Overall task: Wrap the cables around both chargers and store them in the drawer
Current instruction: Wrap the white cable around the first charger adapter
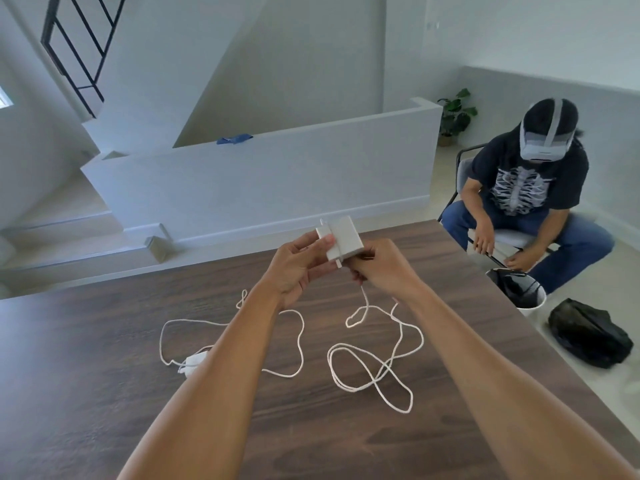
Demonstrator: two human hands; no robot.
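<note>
Count: we see two chargers, two cables, two hands, one worktop, and one other person at the right edge of the frame.
Small charger (194, 362): white, lying on the dark wood-grain worktop (104, 358) at lower left of centre, partly hidden by the left forearm.
First cable (300, 336): thin, white, running from the small charger in loose open loops across the worktop, left of centre; none of it is wound.
Left hand (294, 268): raised above the worktop at centre frame, fingers curled round the left end of the big charger, thumb pressed on its face.
Big charger (341, 241): a white square block, held in the air between both hands at centre frame, tilted; we count one strand of cable crossing its face.
Right hand (379, 268): just right of the block, fingers curled; it pinches the second cable right below the block. We cannot tell whether it also touches the block.
Second cable (374, 372): white, dropping from the right hand to the worktop, where it lies in several overlapping loops right of centre.
Person (530, 199): seated on a chair at upper right, wearing a headset, a dark printed shirt and blue jeans.
Bin (535, 301): white, with a black liner, on the floor by the worktop's right edge.
Black bag (588, 336): on the floor at far right.
</note>
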